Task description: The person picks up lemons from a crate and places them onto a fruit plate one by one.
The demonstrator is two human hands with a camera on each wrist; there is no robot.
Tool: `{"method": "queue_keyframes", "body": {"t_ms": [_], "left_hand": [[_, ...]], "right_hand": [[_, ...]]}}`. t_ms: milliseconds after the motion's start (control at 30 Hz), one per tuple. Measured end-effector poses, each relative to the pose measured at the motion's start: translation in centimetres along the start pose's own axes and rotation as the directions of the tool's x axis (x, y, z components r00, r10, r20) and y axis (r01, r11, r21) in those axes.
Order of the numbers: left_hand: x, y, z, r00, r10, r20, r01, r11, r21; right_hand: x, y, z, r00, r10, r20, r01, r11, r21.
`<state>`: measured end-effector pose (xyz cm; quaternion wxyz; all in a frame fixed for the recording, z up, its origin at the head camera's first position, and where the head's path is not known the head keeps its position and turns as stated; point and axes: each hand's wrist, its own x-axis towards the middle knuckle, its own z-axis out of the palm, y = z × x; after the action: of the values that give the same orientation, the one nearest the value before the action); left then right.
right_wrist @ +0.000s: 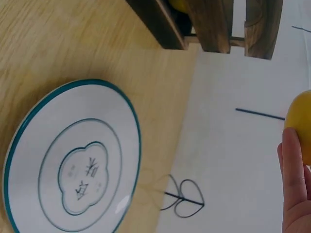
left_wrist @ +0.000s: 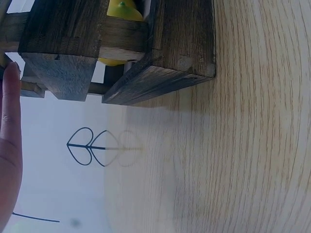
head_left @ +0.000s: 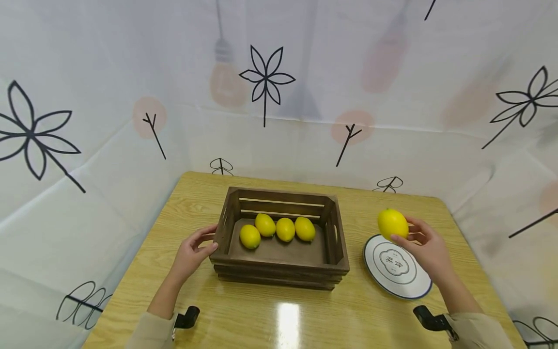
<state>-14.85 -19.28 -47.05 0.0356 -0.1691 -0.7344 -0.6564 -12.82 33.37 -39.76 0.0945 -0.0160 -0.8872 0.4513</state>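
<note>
A dark wooden crate (head_left: pixel 279 274) stands on the table with several yellow lemons (head_left: pixel 285 230) inside, toward its back and left. My left hand (head_left: pixel 192 252) holds the crate's left side, thumb at the rim near the front corner; the other fingertips are hidden behind the wall. The thumb (left_wrist: pixel 10 107) shows beside the slats in the left wrist view. In my right hand (head_left: pixel 429 247) is another lemon (head_left: pixel 392 224), pinched between thumb and fingers. It is held above the back part of a white plate (head_left: pixel 398 278) with a dark rim, right of the crate.
The light wood table (head_left: pixel 244 315) reaches back to a pale curtain (head_left: pixel 279 150) printed with plant drawings, which also hangs at both sides. A black wrist mount (head_left: pixel 187 317) sticks out from the left sleeve, and a second mount (head_left: pixel 431 320) from the right.
</note>
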Motion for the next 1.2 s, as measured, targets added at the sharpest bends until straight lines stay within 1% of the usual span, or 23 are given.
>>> {"method": "queue_keyframes", "body": {"t_ms": [233, 367, 500, 733, 1067, 1200], "left_hand": [[0.0, -0.1, 0.0, 1.000, 0.003, 0.002, -0.003, 1.000, 0.001], [0.1, 0.0, 0.0, 1.000, -0.009, -0.003, 0.009, 1.000, 0.008], [0.1, 0.2, 0.1, 1.000, -0.026, -0.010, 0.026, 1.000, -0.001], [0.1, -0.1, 0.0, 1.000, -0.020, -0.011, 0.020, 1.000, 0.000], [0.0, 0.2, 0.1, 1.000, -0.028, -0.012, 0.028, 1.000, -0.007], [0.0, 0.2, 0.1, 1.000, -0.028, -0.009, 0.028, 1.000, -0.012]], "right_hand": [[-0.2, 0.9, -0.2, 0.998, 0.052, -0.040, -0.054, 0.998, -0.043], [-0.4, 1.5, -0.1, 0.995, 0.082, -0.059, -0.085, 0.995, -0.053], [-0.3, 2.2, -0.1, 0.991, 0.109, -0.080, -0.112, 0.993, -0.041], [-0.2, 3.4, 0.0, 0.983, 0.160, -0.095, -0.164, 0.986, -0.037], [0.3, 5.6, 0.6, 0.970, 0.221, -0.097, -0.221, 0.975, 0.009], [0.6, 6.5, 0.9, 0.962, 0.250, -0.106, -0.249, 0.968, 0.023]]}}
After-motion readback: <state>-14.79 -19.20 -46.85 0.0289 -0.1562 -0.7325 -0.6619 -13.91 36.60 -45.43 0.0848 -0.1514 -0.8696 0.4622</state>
